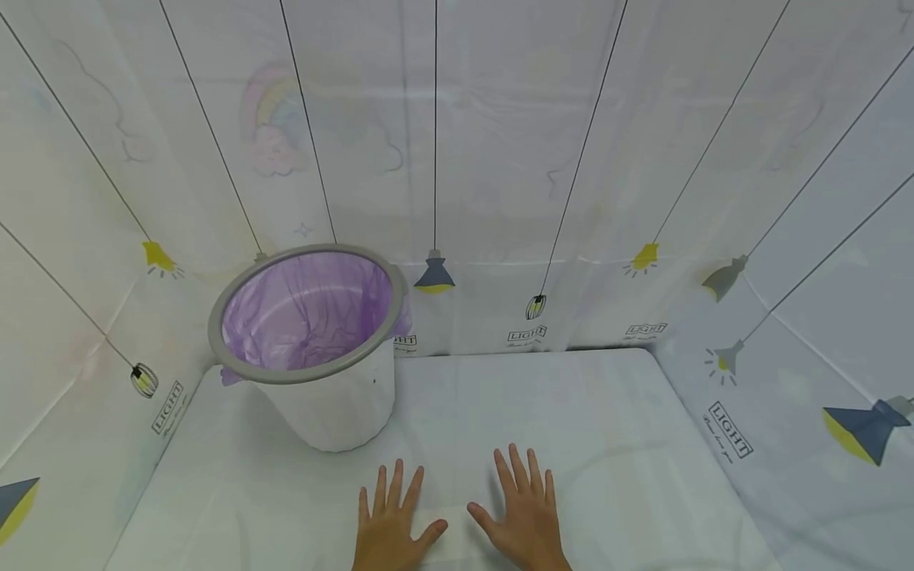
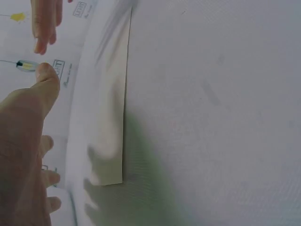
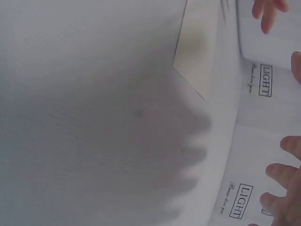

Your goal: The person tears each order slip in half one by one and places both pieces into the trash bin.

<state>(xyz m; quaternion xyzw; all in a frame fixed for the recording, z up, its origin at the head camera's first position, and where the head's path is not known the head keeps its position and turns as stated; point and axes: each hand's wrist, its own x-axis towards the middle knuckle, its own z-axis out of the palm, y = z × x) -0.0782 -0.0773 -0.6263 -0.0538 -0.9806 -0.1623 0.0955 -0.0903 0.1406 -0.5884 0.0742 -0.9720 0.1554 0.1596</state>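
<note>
My left hand (image 1: 391, 525) is held palm down over the white tabletop (image 1: 607, 444), fingers spread and holding nothing. Level with it, my right hand (image 1: 527, 519) spreads its fingers in the same way, thumb toward the left one. A flat cream strip, like paper (image 2: 110, 146), lies on the surface beneath the hands; its cut end (image 3: 197, 56) also shows in the right wrist view. Shadows of fingers fall across strip and surface in both wrist views.
A white bucket (image 1: 343, 412) with a grey rim and a purple bag lining (image 1: 307, 309) stands at the back left of the table. Pale sheeting (image 1: 485, 182) printed with hanging lamps encloses the back and both sides.
</note>
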